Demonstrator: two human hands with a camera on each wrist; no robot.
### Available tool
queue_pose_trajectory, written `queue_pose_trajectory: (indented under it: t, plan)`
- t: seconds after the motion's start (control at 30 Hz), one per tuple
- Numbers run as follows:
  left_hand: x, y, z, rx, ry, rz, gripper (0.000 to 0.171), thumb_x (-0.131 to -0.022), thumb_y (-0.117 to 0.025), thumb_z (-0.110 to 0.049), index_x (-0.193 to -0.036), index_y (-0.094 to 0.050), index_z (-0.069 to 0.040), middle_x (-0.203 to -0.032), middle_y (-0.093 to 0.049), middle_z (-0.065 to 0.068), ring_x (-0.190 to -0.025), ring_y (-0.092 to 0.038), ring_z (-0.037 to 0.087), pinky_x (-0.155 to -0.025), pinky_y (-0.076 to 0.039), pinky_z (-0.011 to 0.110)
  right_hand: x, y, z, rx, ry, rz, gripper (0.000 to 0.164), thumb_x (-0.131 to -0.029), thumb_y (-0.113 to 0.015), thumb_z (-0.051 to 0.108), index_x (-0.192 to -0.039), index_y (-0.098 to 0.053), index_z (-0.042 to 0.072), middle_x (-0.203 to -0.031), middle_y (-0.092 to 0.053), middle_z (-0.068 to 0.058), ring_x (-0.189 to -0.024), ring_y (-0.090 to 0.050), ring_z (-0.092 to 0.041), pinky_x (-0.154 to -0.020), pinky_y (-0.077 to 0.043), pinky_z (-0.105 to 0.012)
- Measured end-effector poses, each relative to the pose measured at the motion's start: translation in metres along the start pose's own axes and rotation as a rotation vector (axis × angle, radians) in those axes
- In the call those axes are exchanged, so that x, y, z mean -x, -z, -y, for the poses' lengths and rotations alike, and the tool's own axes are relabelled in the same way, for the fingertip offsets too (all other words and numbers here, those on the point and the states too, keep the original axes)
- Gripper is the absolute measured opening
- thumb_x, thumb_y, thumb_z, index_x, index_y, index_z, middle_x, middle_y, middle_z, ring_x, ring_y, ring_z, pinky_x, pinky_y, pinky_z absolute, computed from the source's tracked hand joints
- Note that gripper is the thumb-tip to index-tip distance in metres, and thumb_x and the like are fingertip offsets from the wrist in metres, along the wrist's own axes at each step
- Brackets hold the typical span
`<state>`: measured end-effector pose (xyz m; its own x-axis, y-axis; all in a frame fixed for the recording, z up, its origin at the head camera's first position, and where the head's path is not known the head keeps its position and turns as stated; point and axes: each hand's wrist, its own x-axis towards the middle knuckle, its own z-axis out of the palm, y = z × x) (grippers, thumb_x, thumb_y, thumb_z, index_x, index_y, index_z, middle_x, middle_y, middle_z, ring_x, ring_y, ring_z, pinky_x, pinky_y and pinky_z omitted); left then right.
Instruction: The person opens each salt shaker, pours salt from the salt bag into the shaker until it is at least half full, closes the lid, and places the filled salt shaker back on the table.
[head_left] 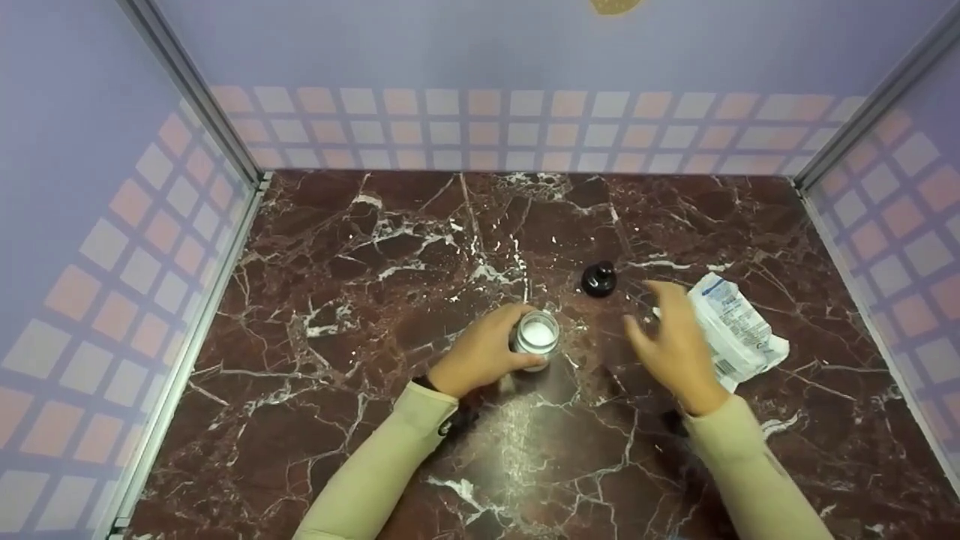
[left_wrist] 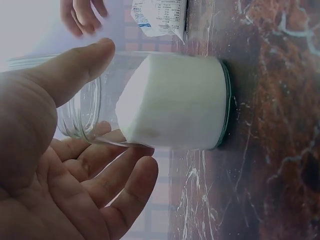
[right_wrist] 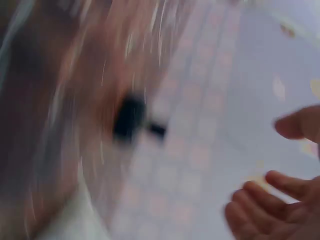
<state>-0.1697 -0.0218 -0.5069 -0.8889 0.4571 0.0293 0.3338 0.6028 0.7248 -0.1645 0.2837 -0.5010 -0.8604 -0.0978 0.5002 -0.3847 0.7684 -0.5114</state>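
A clear glass jar (head_left: 536,337), partly filled with white powder (left_wrist: 175,97), stands upright on the marble table. My left hand (head_left: 487,351) holds it from the left, thumb on the near side and fingers round the far side. The mouth of the jar is uncovered. To the right, my right hand (head_left: 671,345) is held above the table with thumb and fingers spread apart and nothing between them. Just beyond its fingertips, a black knobbed lid (head_left: 599,280) rests on the table, blurred in the right wrist view. A crumpled white packet (head_left: 739,330) lies partly behind the right hand.
White specks are scattered on the dark red marble tabletop (head_left: 337,450) beyond the jar. Purple panels with pink and white squares, such as the back wall (head_left: 450,60), enclose the table at the back, left and right.
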Motion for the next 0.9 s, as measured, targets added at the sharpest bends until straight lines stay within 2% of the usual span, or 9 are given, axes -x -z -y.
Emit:
queue_pose_trajectory:
  t: [0.13,0.27,0.33,0.4,0.57,0.63,0.73,0.83,0.9]
  plan:
    - [-0.001,0.003,0.0,0.009,-0.002,-0.003,0.075,-0.078,-0.09,-0.038,-0.142,-0.057,-0.017,-0.134,-0.065,-0.001,-0.119,-0.063,0.018,-0.106,-0.05,0.041,-0.019,-0.036,0.003,0.048,-0.142,0.223,0.074,-0.088,-0.077,0.012,-0.146,-0.038,-0.013,-0.141,-0.045,-0.036,-0.13,-0.046,-0.052,-0.113,-0.037,-0.062]
    - [0.0,0.001,0.001,0.019,0.008,0.002,0.075,-0.077,-0.091,-0.036,-0.141,-0.058,-0.017,-0.134,-0.065,-0.001,-0.12,-0.063,0.017,-0.107,-0.049,0.04,-0.038,-0.059,-0.009,0.102,-0.213,0.335,0.088,-0.089,-0.076,0.013,-0.153,-0.023,-0.017,-0.152,-0.032,-0.043,-0.139,-0.036,-0.059,-0.118,-0.029,-0.064]
    - [0.0,0.001,0.001,0.027,0.012,-0.001,0.075,-0.077,-0.092,-0.035,-0.141,-0.058,-0.017,-0.133,-0.065,-0.001,-0.119,-0.063,0.017,-0.107,-0.049,0.04,-0.047,-0.066,-0.013,0.102,-0.221,0.36,0.091,-0.09,-0.074,0.013,-0.155,-0.018,-0.017,-0.154,-0.028,-0.044,-0.14,-0.033,-0.059,-0.119,-0.027,-0.064]
    - [0.0,0.001,0.0,0.031,0.013,-0.001,0.074,-0.076,-0.092,-0.035,-0.14,-0.058,-0.017,-0.133,-0.065,0.0,-0.119,-0.063,0.017,-0.107,-0.049,0.04,-0.054,-0.072,-0.015,0.115,-0.225,0.373,0.089,-0.092,-0.073,0.014,-0.155,-0.018,-0.016,-0.154,-0.031,-0.043,-0.14,-0.036,-0.058,-0.118,-0.03,-0.064]
    - [-0.001,-0.001,-0.004,0.04,0.011,0.009,0.076,-0.076,-0.092,-0.034,-0.142,-0.057,-0.015,-0.134,-0.065,0.001,-0.12,-0.063,0.017,-0.108,-0.049,0.039,-0.059,-0.074,-0.015,0.181,-0.197,0.369,0.068,-0.094,-0.073,0.013,-0.148,-0.039,-0.011,-0.14,-0.048,-0.038,-0.128,-0.049,-0.055,-0.106,-0.042,-0.066]
    - [-0.002,-0.002,-0.004,0.041,0.011,0.012,0.077,-0.076,-0.092,-0.035,-0.142,-0.057,-0.015,-0.134,-0.065,0.001,-0.119,-0.063,0.017,-0.107,-0.049,0.039,-0.058,-0.074,-0.014,0.212,-0.174,0.352,0.057,-0.093,-0.074,0.011,-0.139,-0.047,-0.01,-0.131,-0.053,-0.037,-0.119,-0.054,-0.056,-0.099,-0.046,-0.067]
    - [-0.002,-0.003,-0.002,0.039,0.014,0.014,0.076,-0.077,-0.091,-0.036,-0.141,-0.057,-0.016,-0.133,-0.065,0.0,-0.119,-0.063,0.016,-0.107,-0.05,0.039,-0.053,-0.074,-0.012,0.239,-0.148,0.346,0.047,-0.091,-0.074,0.008,-0.128,-0.049,-0.008,-0.12,-0.058,-0.037,-0.106,-0.061,-0.057,-0.089,-0.05,-0.068]
    - [-0.002,-0.003,0.001,0.038,0.017,0.01,0.076,-0.076,-0.092,-0.036,-0.141,-0.057,-0.017,-0.132,-0.065,-0.002,-0.118,-0.063,0.016,-0.106,-0.05,0.039,-0.044,-0.071,-0.007,0.223,-0.127,0.379,0.049,-0.091,-0.075,0.01,-0.127,-0.046,-0.008,-0.114,-0.06,-0.036,-0.099,-0.063,-0.057,-0.085,-0.051,-0.068]
    - [-0.001,-0.002,0.003,0.04,0.015,0.005,0.075,-0.076,-0.092,-0.036,-0.14,-0.057,-0.017,-0.131,-0.065,-0.003,-0.118,-0.063,0.015,-0.106,-0.05,0.039,-0.038,-0.067,-0.001,0.176,-0.12,0.394,0.054,-0.092,-0.075,0.013,-0.132,-0.045,-0.007,-0.12,-0.06,-0.035,-0.105,-0.063,-0.056,-0.09,-0.051,-0.067]
